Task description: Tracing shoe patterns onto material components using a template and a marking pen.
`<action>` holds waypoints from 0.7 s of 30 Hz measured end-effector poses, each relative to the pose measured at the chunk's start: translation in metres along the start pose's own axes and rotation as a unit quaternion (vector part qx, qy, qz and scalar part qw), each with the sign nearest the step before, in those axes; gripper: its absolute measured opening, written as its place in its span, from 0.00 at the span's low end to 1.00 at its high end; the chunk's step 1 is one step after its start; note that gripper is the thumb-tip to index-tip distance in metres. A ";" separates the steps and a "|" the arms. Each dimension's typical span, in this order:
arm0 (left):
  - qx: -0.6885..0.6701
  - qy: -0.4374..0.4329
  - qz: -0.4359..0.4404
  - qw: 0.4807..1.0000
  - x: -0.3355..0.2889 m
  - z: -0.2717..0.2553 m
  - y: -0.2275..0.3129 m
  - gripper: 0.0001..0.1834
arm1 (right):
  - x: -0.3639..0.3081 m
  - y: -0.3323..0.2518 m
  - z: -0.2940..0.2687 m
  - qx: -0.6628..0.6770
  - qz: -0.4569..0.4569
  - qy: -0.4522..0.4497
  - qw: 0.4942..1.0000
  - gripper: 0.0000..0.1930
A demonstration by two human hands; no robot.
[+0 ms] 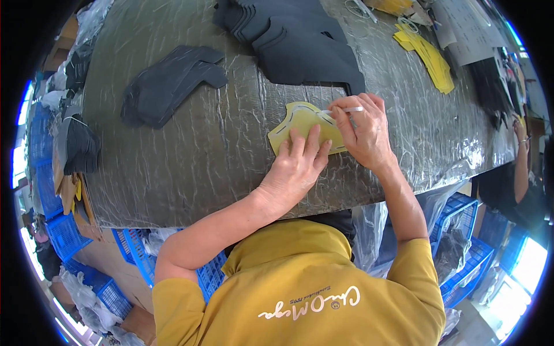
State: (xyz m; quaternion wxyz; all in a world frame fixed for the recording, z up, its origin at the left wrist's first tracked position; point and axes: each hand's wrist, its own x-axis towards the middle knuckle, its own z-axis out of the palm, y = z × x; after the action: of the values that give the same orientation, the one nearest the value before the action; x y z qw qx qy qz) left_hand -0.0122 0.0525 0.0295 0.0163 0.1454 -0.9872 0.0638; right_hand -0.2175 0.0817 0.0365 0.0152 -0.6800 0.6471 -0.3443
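A yellow curved template [307,120] with narrow slots along its edge lies flat on the plastic-covered table [173,167]. My left hand [297,164] rests on it, fingers spread and pressing its near half down. Closed in a writing grip, my right hand [367,134] holds a slim white marking pen [349,109]. The pen's tip points left and touches or hovers at a slot in the template's upper right edge; which of these I cannot tell. My right hand covers the template's right end. Whatever lies beneath the template is hidden.
Overlapping black cut pieces [300,49] are stacked beyond the template, and a smaller dark pile [170,86] sits to the left. Yellow strips [426,57] lie at the far right. Blue crates [461,254] stand below the table edge. Another person's arm [521,161] shows at right.
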 end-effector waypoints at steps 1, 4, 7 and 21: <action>0.000 0.003 -0.001 1.000 0.000 0.000 0.000 0.31 | -0.002 0.000 -0.001 -0.001 0.003 0.002 1.000 0.01; -0.004 0.013 0.000 1.000 0.001 0.001 0.000 0.31 | -0.008 0.002 -0.003 0.002 0.008 0.015 1.000 0.02; -0.002 0.007 -0.001 1.000 0.001 0.000 -0.001 0.32 | -0.013 0.001 -0.005 0.003 0.010 0.021 1.000 0.03; 0.019 0.001 0.012 1.000 0.001 -0.002 -0.002 0.34 | -0.041 0.003 -0.030 -0.015 0.052 0.016 0.998 0.03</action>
State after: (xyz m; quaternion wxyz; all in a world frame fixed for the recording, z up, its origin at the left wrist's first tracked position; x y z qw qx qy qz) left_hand -0.0124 0.0504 0.0317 0.0136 0.1334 -0.9875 0.0824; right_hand -0.2319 0.1303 0.0399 0.0126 -0.6400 0.6868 -0.3442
